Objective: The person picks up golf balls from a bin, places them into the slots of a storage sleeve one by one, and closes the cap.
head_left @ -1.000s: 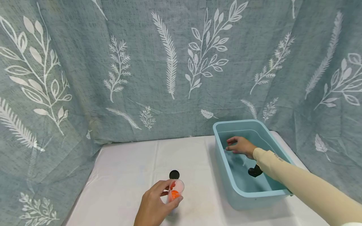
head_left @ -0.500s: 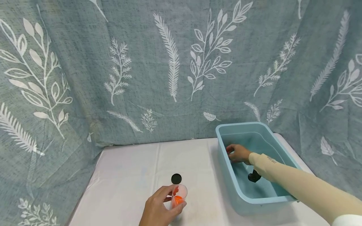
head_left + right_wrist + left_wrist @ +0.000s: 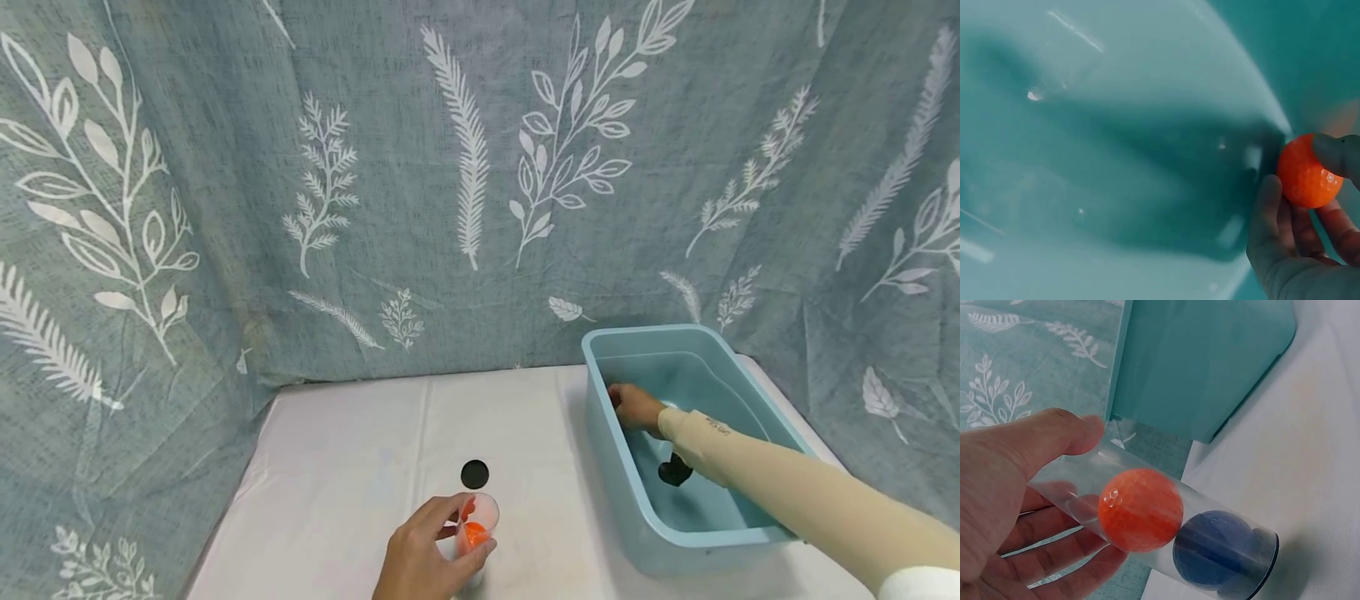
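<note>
My left hand (image 3: 431, 546) grips a clear plastic tube (image 3: 485, 510) near its open top, above the white cloth. Inside the tube in the left wrist view, an orange golf ball (image 3: 1141, 510) rests against a dark blue ball (image 3: 1213, 550) at the black-rimmed bottom end. My right hand (image 3: 637, 408) reaches down into the blue bin (image 3: 652, 521) by its left wall. Between its thumb and fingers, seen in the right wrist view, is another orange golf ball (image 3: 1310, 172) low in the bin. The head view hides that ball behind the hand.
A round black cap (image 3: 475, 474) lies on the white cloth (image 3: 360, 467) just beyond the tube. A small black object (image 3: 675, 471) is in the bin beneath the right forearm. The leaf-patterned curtain (image 3: 420, 208) stands behind the table.
The right hand has gone down toward the bin's left wall, its fingers closing around the orange golf ball. The left hand still holds the tube. The head view has shifted slightly.
</note>
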`<control>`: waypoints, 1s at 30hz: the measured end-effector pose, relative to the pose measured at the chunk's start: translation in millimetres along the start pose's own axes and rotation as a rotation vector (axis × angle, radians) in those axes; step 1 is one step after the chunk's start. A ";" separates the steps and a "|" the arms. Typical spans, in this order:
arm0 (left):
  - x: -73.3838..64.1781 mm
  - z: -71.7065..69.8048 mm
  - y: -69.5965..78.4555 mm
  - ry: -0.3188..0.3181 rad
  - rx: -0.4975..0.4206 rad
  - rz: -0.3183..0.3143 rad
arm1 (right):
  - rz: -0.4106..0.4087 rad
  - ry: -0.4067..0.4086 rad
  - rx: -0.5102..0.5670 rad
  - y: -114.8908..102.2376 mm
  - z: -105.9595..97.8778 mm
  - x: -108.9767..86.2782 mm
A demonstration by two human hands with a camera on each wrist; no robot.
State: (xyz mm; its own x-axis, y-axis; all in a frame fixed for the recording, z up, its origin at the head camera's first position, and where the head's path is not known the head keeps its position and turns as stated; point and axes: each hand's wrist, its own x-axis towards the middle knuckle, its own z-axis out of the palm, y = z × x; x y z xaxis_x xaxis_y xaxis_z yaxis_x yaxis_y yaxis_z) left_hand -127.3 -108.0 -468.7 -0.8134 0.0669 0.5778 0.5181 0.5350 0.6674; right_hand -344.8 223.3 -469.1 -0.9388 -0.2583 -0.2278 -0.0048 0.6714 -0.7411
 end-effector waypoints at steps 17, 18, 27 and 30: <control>4.7 -4.7 14.4 -0.016 0.010 -0.064 | -0.032 -0.036 0.193 -19.7 -37.7 -26.8; 4.3 -4.7 14.9 -0.022 0.009 -0.076 | -0.029 -0.033 0.201 -20.7 -38.9 -28.8; 1.8 -4.1 19.6 -0.044 0.001 -0.124 | -0.046 -0.028 0.280 -33.6 -47.0 -52.1; 2.1 -3.6 21.6 -0.043 -0.014 -0.121 | -0.057 -0.001 0.298 -39.8 -50.8 -60.6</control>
State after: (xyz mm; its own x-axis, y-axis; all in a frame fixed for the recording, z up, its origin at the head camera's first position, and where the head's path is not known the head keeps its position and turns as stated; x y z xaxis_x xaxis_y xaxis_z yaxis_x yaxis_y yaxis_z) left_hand -116.9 -99.3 -451.4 -0.8808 0.0391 0.4720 0.4188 0.5296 0.7376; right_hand -305.1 247.5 -393.7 -0.9397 -0.2904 -0.1807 0.0436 0.4224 -0.9053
